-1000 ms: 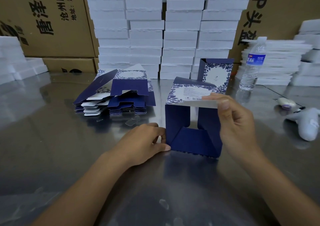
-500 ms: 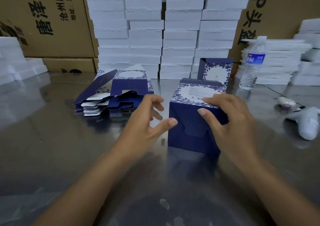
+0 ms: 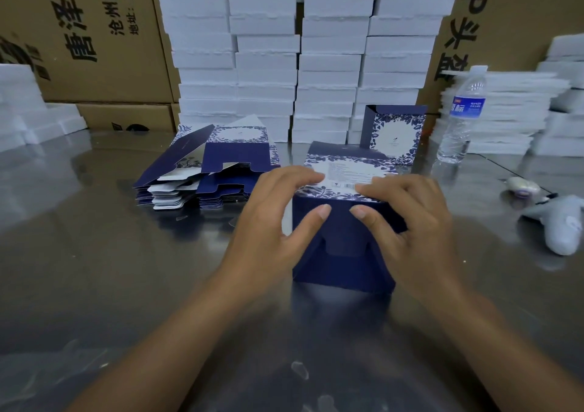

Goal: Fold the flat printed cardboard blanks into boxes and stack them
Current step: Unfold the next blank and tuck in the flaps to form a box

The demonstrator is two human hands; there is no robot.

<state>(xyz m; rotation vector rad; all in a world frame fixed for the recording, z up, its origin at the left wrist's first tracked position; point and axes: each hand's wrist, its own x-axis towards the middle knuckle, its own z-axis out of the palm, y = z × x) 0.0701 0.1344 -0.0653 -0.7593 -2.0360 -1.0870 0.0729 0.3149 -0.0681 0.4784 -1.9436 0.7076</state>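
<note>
The dark blue box [image 3: 344, 266] stands on the steel tabletop [image 3: 94, 269] right in front of the person, its near flaps tucked in. The left hand [image 3: 275, 225] and right hand [image 3: 414, 222] both clasp its upper near edge, fingers [image 3: 300, 176] laid over the printed top and thumbs pressing the front face. The flat blanks [image 3: 205, 171] are piled to the left, and a second box [image 3: 393, 133] stands just behind.

Matt navy printed cardboard box [image 3: 343, 253], glossy reflective metal desk [image 3: 94, 269], clear plastic bottle [image 3: 463, 117] at two o'clock, rough white foam slabs [image 3: 297, 57] at twelve
</note>
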